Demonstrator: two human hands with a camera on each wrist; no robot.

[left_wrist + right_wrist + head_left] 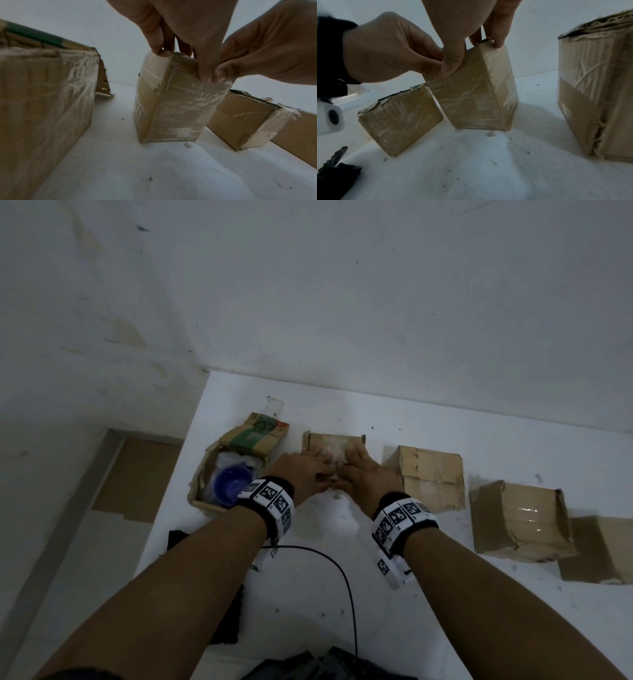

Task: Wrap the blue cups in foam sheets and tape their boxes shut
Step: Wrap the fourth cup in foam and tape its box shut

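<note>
Seen from the head camera, a person's two bare forearms reach forward over a white counter point(445, 594) set against a pale wall. Both hands meet on a small cardboard box point(334, 445) that stands in the middle of a row of boxes. The left hand point(305, 472) and the right hand point(363, 474) lie side by side, touching each other, fingers laid over the top of the box and thumbs pressed against its near face. The left wrist camera shows that box point(171, 108) upright on the counter, covered in wrinkled clear tape, with the left fingers point(154, 37) curled over its top edge and both thumbs pinched together on the upper front. The right wrist camera shows the same grip from the other side, the right fingers hooked over the top edge of the box point(476, 97). To the left of this box sits an open box point(205, 474) with its printed flap standing up; inside it a blue cup point(234, 484) rests on crumpled white foam sheet point(236, 458). To the right of the held box, a closed box point(428, 477) stands near it, then another closed box point(520, 522) with shiny tape across its top, and a third box point(603, 549) partly cut off at the frame's edge. Each wrist carries a black band with black-and-white square markers point(399, 517). A thin black cable point(342, 577) curves across the counter between the forearms.
</note>
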